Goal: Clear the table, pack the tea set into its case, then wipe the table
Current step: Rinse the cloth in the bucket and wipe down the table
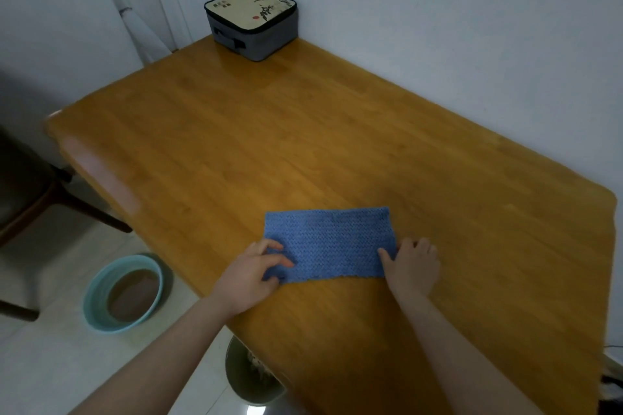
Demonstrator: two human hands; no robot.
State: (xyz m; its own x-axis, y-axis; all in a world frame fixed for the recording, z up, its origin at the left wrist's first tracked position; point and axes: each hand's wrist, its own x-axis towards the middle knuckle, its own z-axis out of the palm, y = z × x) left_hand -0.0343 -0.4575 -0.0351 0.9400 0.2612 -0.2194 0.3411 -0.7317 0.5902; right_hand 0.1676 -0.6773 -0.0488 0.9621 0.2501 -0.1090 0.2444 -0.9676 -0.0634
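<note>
Dim, soft-focus view; glare on table point(101, 172) edge.

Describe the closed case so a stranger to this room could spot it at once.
Start at the wooden table. At its far corner, beside the white wall, sits the case. It is boxy and grey with a cream painted lid, unlike the flat blue cloth.

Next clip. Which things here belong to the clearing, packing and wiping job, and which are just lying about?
Job: blue cloth, held at its ends by left hand and right hand; table; closed tea set case at the far corner.
Lying about: teal basin of brownish water on the floor; bin under the table edge; chair.
</note>
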